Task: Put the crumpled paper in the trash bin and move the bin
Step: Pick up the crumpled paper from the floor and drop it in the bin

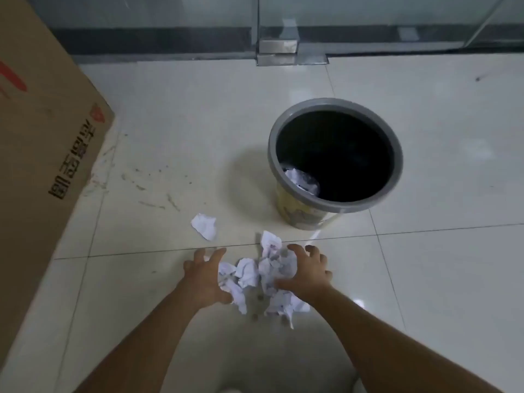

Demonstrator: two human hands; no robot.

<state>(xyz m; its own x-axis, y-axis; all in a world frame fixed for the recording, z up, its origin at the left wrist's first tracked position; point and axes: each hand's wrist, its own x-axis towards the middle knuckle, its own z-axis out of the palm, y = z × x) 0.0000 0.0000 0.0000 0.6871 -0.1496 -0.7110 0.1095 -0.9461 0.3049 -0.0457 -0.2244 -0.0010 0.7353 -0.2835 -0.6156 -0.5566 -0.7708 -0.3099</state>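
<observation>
In the trash bin [335, 207]: one crumpled paper [302, 181] | rest on floor [170, 137]

Office: glass partition [141, 12], tiled floor [425, 251]

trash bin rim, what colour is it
Grey, around a black inside; the trash bin wall below looks yellowish and patterned. Head view shows it best.

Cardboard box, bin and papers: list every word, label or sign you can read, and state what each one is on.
Cardboard box: dark printed characters, upside down to the camera and too blurred to read; red logo marks, no legible text.
Trash bin: yellow patterned wall, no readable words.
Crumpled paper: faint marks, too small to read.
</observation>
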